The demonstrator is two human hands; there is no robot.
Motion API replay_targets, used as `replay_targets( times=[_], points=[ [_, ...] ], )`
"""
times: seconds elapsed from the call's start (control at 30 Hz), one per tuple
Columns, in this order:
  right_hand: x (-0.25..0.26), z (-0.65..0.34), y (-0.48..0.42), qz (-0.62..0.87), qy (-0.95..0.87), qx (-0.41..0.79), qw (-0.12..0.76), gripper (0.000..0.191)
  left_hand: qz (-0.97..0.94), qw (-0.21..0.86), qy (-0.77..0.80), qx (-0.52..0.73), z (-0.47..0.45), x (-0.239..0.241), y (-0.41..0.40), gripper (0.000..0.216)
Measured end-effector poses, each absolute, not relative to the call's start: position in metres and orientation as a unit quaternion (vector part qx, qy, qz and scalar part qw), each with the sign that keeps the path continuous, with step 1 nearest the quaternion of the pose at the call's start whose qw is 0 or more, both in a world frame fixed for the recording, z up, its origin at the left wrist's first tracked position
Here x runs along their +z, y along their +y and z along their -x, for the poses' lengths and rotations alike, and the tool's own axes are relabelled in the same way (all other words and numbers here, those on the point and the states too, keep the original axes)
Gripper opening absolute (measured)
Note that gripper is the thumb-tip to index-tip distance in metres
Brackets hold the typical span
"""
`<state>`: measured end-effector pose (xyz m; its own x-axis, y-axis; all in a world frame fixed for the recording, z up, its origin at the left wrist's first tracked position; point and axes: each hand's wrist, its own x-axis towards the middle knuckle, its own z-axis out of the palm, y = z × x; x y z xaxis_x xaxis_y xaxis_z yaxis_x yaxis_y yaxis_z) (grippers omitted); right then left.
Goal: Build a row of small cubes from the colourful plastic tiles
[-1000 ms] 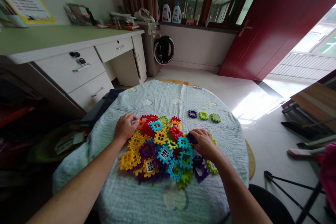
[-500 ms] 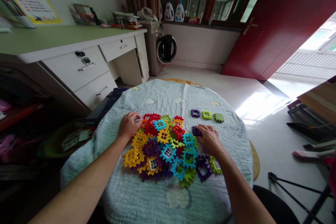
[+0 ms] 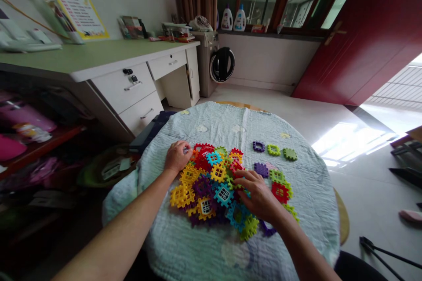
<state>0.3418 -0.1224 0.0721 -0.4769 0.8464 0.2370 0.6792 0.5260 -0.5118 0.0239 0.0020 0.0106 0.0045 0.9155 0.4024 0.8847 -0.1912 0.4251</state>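
Note:
A heap of interlocking plastic building tiles [image 3: 219, 173] in yellow, red, blue, purple and green covers the middle of the round table. At its upper left edge, my left hand [image 3: 178, 156] rests with curled fingers; a small pale bit shows at the fingertips, too little to name. My right hand [image 3: 259, 191] reaches over the heap's right side, fingers apart and touching tiles. Just beyond it lies a solid purple tile [image 3: 261, 170]. Farther back, a purple frame tile [image 3: 259, 146], a lime frame tile [image 3: 273, 149] and a green tile [image 3: 290, 154] form a row.
A pale blue cloth [image 3: 211, 125] covers the table. Beside my right forearm lie a red window tile [image 3: 280, 192] and several green ones. A desk [image 3: 132, 59] stands at the left, a washing machine [image 3: 206, 63] behind, and a red door [image 3: 332, 57] at the right.
My right hand has let go of the solid purple tile, leaving it below the row, and moved onto the heap. My left hand stays by the heap. The view has swung left.

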Motion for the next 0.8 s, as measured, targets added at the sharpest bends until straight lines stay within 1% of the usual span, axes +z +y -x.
replay_targets(
  times=[0.07, 0.17, 0.27, 0.33, 0.4, 0.47, 0.57, 0.67, 0.8],
  points=[
    [0.071, -0.345, -0.122, 0.452, -0.836, 0.195, 0.241, 0.021, -0.708, 0.025, 0.636, 0.307, -0.024, 0.01, 0.002, 0.012],
    [0.071, -0.351, -0.119, 0.47, -0.816, 0.213, 0.259, 0.019, -0.709, 0.024, 0.635, 0.306, -0.023, 0.009, 0.003, 0.012],
    [0.07, -0.357, -0.114, 0.518, -0.787, 0.193, 0.273, 0.02, -0.713, 0.021, 0.631, 0.306, -0.022, 0.007, 0.004, 0.012],
    [0.067, -0.367, -0.109, 0.559, -0.773, 0.16, 0.254, 0.021, -0.715, 0.017, 0.628, 0.307, -0.021, 0.007, 0.004, 0.013],
    [0.061, -0.386, -0.102, 0.609, -0.752, 0.126, 0.218, 0.026, -0.717, 0.013, 0.626, 0.307, -0.021, 0.007, 0.005, 0.014],
    [0.054, -0.413, -0.096, 0.664, -0.716, 0.107, 0.188, 0.037, -0.718, 0.009, 0.626, 0.304, -0.021, 0.007, 0.005, 0.015],
    [0.044, -0.448, -0.091, 0.719, -0.664, 0.106, 0.178, 0.046, -0.72, 0.007, 0.625, 0.302, -0.02, 0.007, 0.006, 0.016],
    [0.04, -0.459, -0.09, 0.717, -0.66, 0.145, 0.173, 0.044, -0.722, 0.009, 0.622, 0.302, -0.019, 0.006, 0.007, 0.017],
    [0.047, -0.445, -0.092, 0.658, -0.701, 0.207, 0.182, 0.039, -0.725, 0.007, 0.618, 0.305, -0.018, 0.004, 0.007, 0.017]
  ],
)
